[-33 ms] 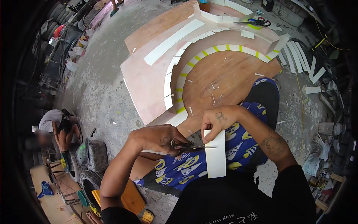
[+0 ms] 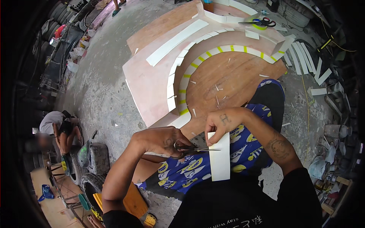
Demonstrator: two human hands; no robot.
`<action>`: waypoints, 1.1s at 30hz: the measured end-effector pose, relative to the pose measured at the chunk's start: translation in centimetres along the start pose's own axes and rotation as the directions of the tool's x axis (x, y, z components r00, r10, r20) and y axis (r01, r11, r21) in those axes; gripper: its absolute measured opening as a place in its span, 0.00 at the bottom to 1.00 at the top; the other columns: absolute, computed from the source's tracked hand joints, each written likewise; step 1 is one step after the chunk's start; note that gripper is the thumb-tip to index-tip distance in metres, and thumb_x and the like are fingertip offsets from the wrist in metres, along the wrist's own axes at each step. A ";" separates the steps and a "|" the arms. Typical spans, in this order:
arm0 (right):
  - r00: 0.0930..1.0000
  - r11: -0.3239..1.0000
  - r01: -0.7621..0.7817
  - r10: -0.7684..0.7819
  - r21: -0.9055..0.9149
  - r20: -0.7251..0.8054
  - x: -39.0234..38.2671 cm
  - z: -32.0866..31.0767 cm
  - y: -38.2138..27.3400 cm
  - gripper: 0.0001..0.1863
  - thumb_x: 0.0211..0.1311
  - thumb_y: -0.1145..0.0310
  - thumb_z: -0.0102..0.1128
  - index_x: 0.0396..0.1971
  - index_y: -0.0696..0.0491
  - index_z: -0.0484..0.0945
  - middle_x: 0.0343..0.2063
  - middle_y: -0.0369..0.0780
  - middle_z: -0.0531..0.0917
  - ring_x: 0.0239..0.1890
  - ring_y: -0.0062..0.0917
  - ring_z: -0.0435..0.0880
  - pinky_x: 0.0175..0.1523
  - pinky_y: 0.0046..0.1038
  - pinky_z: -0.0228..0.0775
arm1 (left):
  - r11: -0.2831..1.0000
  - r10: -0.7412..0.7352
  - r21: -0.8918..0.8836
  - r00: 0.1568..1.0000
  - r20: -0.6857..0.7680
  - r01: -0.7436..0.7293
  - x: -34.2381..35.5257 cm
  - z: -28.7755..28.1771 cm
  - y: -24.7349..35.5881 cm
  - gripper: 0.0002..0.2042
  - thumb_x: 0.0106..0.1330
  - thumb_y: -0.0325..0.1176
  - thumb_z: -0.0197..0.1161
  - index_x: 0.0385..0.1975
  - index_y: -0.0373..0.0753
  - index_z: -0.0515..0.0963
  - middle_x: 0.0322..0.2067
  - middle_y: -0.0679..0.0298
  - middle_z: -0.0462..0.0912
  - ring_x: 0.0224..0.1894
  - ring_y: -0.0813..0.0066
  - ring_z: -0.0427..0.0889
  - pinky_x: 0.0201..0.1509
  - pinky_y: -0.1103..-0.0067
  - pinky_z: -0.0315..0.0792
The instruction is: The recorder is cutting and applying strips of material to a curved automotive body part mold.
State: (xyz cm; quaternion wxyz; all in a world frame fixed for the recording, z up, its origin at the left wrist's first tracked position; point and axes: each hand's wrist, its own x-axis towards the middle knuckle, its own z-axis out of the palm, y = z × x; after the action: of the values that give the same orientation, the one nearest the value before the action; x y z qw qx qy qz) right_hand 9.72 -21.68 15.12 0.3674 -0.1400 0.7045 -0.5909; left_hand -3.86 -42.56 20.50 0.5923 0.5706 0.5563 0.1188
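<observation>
My left hand [image 2: 162,141] is closed round the handles of a pair of scissors [image 2: 201,150]. Their blades point right and reach the left side of a white card strip [image 2: 220,165]. The upper end of that strip is pinched between thumb and fingers of my right hand [image 2: 224,123]. It hangs upright over my lap, in front of blue patterned shorts [image 2: 182,171]. Beyond my hands lies a pale curved panel [image 2: 152,81] with a round cut-out, edged by short white card pieces [image 2: 172,81] and a white band with yellow tape marks [image 2: 207,54].
Under the panel is a wooden board [image 2: 224,83] with paper scraps on it. Another pair of scissors [image 2: 262,22] rests at the panel's far right. Loose white strips [image 2: 304,57] lie on the floor to the right. Tyres [image 2: 91,186] and a crouching person [image 2: 57,123] are at left.
</observation>
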 end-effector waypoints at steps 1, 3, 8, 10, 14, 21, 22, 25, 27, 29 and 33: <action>1.000 1.000 -0.003 0.003 0.000 0.001 0.0 0.0 0.1 0.14 0.55 0.63 0.66 0.35 0.59 0.86 0.28 0.37 0.87 0.28 0.16 0.82 0.35 0.19 0.72 | 1.000 -0.018 0.011 1.000 0.019 0.018 0.1 -0.1 0.0 0.24 0.54 0.34 0.65 0.50 0.28 0.77 0.40 0.52 0.85 0.38 0.66 0.84 0.46 0.77 0.76; 1.000 1.000 -0.003 0.003 0.008 -0.020 -0.2 0.0 0.2 0.13 0.55 0.64 0.66 0.35 0.59 0.86 0.27 0.37 0.87 0.28 0.16 0.82 0.35 0.20 0.72 | 0.999 -0.034 0.021 0.999 0.037 0.034 0.1 -0.1 -0.3 0.24 0.54 0.34 0.65 0.50 0.27 0.77 0.40 0.52 0.86 0.38 0.67 0.84 0.46 0.77 0.76; 0.999 1.000 -0.014 0.013 -0.016 -0.037 -0.1 0.2 0.0 0.13 0.54 0.64 0.65 0.34 0.58 0.86 0.27 0.37 0.87 0.28 0.16 0.82 0.35 0.20 0.72 | 0.994 0.010 -0.111 1.000 -0.005 -0.010 -0.1 0.3 -1.6 0.24 0.54 0.34 0.65 0.50 0.27 0.77 0.41 0.49 0.85 0.39 0.69 0.84 0.46 0.78 0.76; 0.999 1.000 -0.027 0.027 0.005 -0.036 0.0 0.3 -0.1 0.13 0.54 0.64 0.65 0.34 0.57 0.86 0.27 0.37 0.87 0.28 0.16 0.82 0.35 0.20 0.72 | 0.996 0.024 -0.082 1.000 -0.001 -0.024 0.0 0.2 -1.9 0.24 0.54 0.34 0.65 0.50 0.27 0.77 0.41 0.49 0.85 0.40 0.69 0.84 0.46 0.79 0.76; 0.999 0.999 -0.038 0.037 -0.021 -0.030 0.1 0.2 -0.4 0.13 0.54 0.64 0.66 0.35 0.57 0.86 0.27 0.37 0.87 0.28 0.17 0.82 0.35 0.19 0.72 | 0.995 0.016 -0.099 1.000 0.025 -0.014 0.1 0.2 -1.6 0.24 0.53 0.34 0.65 0.50 0.27 0.77 0.40 0.49 0.85 0.41 0.70 0.85 0.46 0.79 0.76; 0.998 0.998 -0.054 0.053 -0.034 -0.019 0.3 0.2 -0.8 0.14 0.54 0.64 0.66 0.35 0.58 0.86 0.28 0.37 0.87 0.28 0.16 0.82 0.34 0.19 0.72 | 0.997 -0.038 -0.070 0.998 0.058 0.042 0.0 -0.2 -1.1 0.25 0.53 0.27 0.66 0.53 0.27 0.75 0.44 0.49 0.84 0.40 0.70 0.84 0.45 0.75 0.76; 0.998 0.998 -0.056 0.055 -0.034 -0.018 0.3 0.2 -0.7 0.14 0.54 0.64 0.66 0.35 0.58 0.86 0.28 0.37 0.87 0.28 0.16 0.82 0.34 0.19 0.72 | 0.996 -0.011 -0.082 0.998 0.057 0.016 0.2 -0.1 -1.6 0.24 0.54 0.27 0.66 0.53 0.27 0.75 0.43 0.49 0.84 0.40 0.70 0.84 0.44 0.76 0.76; 0.999 0.999 -0.034 0.035 0.016 -0.034 0.4 0.3 -0.2 0.15 0.55 0.61 0.67 0.35 0.58 0.86 0.24 0.37 0.86 0.24 0.17 0.80 0.32 0.21 0.69 | 0.996 -0.002 -0.091 0.998 0.059 0.008 0.2 -0.1 -1.6 0.24 0.54 0.28 0.67 0.53 0.28 0.76 0.43 0.50 0.85 0.40 0.71 0.84 0.43 0.76 0.76; 0.999 1.000 -0.013 0.012 -0.019 -0.042 0.4 0.2 -0.2 0.15 0.55 0.61 0.67 0.35 0.58 0.86 0.25 0.37 0.86 0.25 0.17 0.80 0.32 0.21 0.69 | 0.996 -0.022 -0.085 0.998 0.062 0.027 0.3 -0.2 -1.6 0.24 0.54 0.28 0.67 0.53 0.28 0.76 0.42 0.51 0.85 0.40 0.72 0.84 0.43 0.76 0.76; 0.999 1.000 -0.021 0.020 -0.019 -0.043 0.3 0.2 -0.3 0.15 0.55 0.62 0.66 0.35 0.58 0.86 0.25 0.37 0.86 0.25 0.16 0.80 0.32 0.21 0.70 | 0.994 0.004 -0.109 0.998 0.068 0.003 0.3 -0.2 -1.9 0.23 0.55 0.28 0.67 0.52 0.29 0.76 0.42 0.51 0.85 0.38 0.73 0.84 0.42 0.77 0.76; 0.998 1.000 -0.024 0.024 0.006 -0.051 0.2 0.3 -0.2 0.14 0.54 0.63 0.67 0.35 0.58 0.86 0.25 0.37 0.86 0.25 0.16 0.80 0.32 0.21 0.70 | 0.998 -0.017 -0.065 0.998 0.067 0.021 0.5 -0.4 -1.3 0.22 0.55 0.29 0.68 0.52 0.30 0.77 0.41 0.53 0.86 0.35 0.74 0.83 0.40 0.78 0.75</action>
State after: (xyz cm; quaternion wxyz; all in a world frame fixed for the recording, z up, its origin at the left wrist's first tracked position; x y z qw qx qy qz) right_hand 9.75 -22.02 15.20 0.3568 -0.1154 0.7137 -0.5917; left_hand -4.66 -42.32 19.29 0.6301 0.5493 0.5373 0.1122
